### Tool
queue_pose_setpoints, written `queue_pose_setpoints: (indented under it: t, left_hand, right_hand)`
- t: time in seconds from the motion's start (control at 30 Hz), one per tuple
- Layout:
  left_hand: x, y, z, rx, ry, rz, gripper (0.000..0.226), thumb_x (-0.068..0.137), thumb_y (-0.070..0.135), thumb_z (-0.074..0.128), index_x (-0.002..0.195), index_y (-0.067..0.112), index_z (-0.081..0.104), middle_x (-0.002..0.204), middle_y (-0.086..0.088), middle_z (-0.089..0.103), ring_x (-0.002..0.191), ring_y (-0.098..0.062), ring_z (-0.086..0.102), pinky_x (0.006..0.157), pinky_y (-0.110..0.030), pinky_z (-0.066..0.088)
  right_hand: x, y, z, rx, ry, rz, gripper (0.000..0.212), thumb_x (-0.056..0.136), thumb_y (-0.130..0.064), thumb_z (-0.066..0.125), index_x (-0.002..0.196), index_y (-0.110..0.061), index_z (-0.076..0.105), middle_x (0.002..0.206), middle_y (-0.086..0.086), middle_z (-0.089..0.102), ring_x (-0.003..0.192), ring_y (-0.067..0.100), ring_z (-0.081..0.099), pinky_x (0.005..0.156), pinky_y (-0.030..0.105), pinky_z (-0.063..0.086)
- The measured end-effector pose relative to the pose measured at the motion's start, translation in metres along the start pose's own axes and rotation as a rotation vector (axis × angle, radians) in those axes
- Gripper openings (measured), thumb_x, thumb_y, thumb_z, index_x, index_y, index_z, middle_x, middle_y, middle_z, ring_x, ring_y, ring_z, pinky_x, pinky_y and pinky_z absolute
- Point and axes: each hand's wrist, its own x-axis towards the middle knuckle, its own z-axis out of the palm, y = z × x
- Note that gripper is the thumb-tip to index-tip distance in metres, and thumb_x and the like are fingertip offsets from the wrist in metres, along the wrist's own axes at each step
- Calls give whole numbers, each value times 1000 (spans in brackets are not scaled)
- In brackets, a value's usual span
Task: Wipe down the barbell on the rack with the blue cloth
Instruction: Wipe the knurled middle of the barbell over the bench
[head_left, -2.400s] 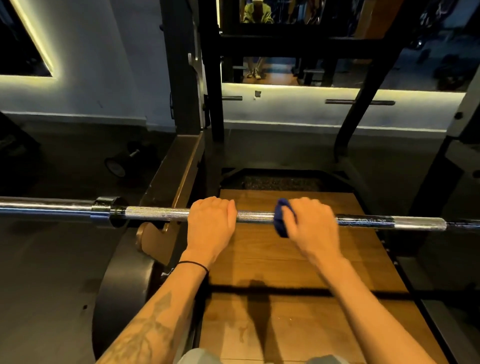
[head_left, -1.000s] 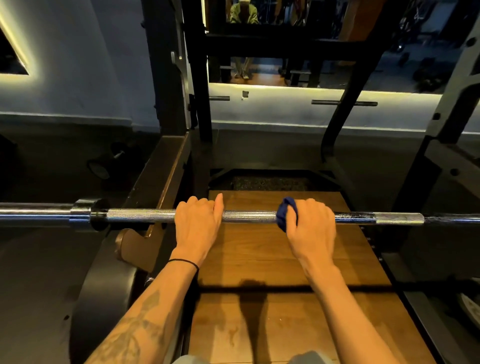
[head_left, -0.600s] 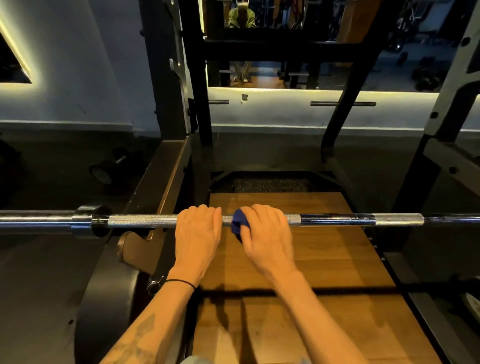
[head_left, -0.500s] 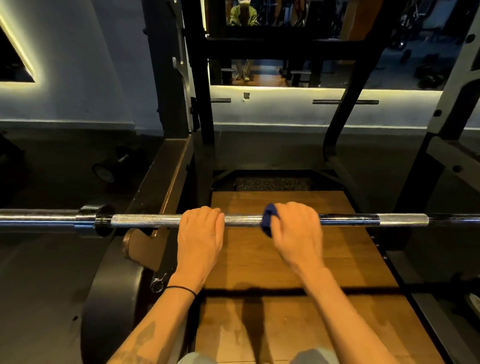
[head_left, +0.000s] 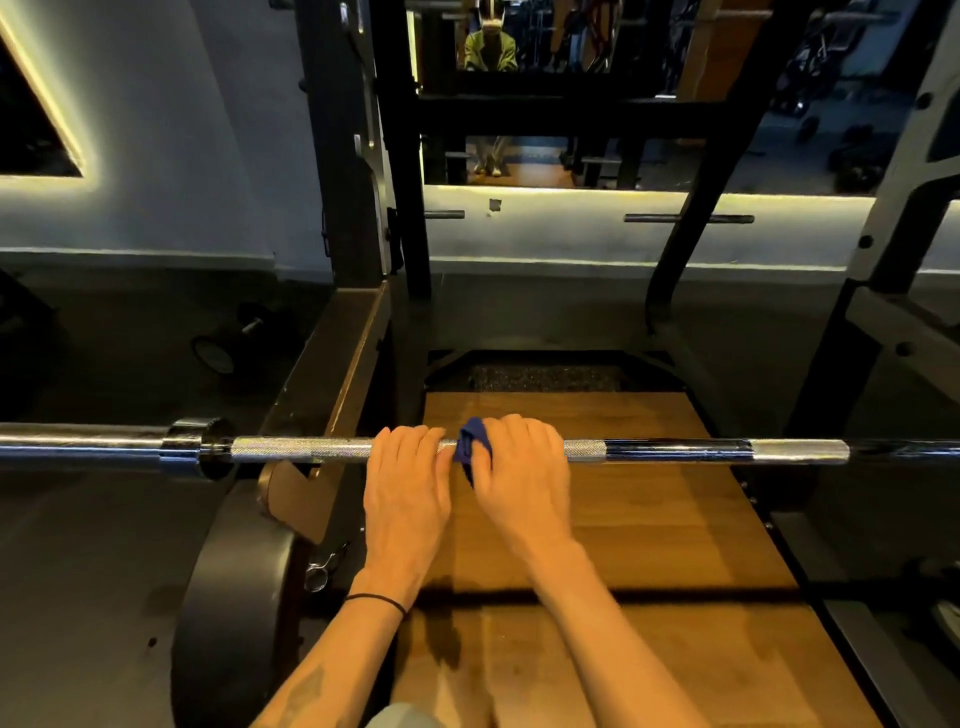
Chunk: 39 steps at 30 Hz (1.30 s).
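The steel barbell (head_left: 675, 451) runs level across the view, resting on the rack. My left hand (head_left: 408, 483) lies over the knurled part left of centre, fingers curled over the bar. Right beside it, my right hand (head_left: 524, 480) grips the blue cloth (head_left: 470, 449) wrapped round the bar; only a dark blue fold shows at the thumb side, the rest is hidden under the palm. The two hands almost touch.
A black rack upright (head_left: 353, 156) and brown J-hook (head_left: 291, 493) stand at the left, with a black weight plate (head_left: 228, 613) below. A wooden platform (head_left: 623, 545) lies under the bar. A dumbbell (head_left: 234, 343) sits on the dark floor. A mirror (head_left: 571, 93) hangs ahead.
My right hand with the cloth slid left along the bar, from well apart to right beside my left hand. The left hand has stayed in place.
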Motion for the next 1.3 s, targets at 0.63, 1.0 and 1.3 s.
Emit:
queue_pose_setpoints:
  t: [0.63, 1.0, 1.3]
  left_hand:
    - [11, 13, -30, 39, -38, -43, 6, 90, 19, 59, 84, 18, 60, 80, 3, 53, 75, -12, 43, 62, -29, 36]
    - [41, 19, -30, 612, -452, 253, 30, 102, 26, 34, 109, 16, 61, 92, -3, 61, 80, -24, 58, 62, -36, 40]
    - [36, 21, -29, 722, -539, 306, 47, 106, 22, 45, 150, 12, 31, 82, -3, 56, 73, -24, 62, 61, -35, 40]
  right_hand:
    - [-11, 0, -10, -74, -12, 104, 25, 100, -42, 41, 85, -27, 54, 80, -9, 50, 74, 12, 46, 77, 32, 44]
    - [-22, 4, -13, -107, 28, 52, 21, 99, -39, 41, 95, -26, 57, 86, -8, 53, 78, 13, 47, 80, 32, 42]
    - [7, 1, -16, -168, -146, 92, 35, 102, -44, 35, 85, -24, 59, 82, -4, 60, 75, 16, 53, 72, 35, 42]
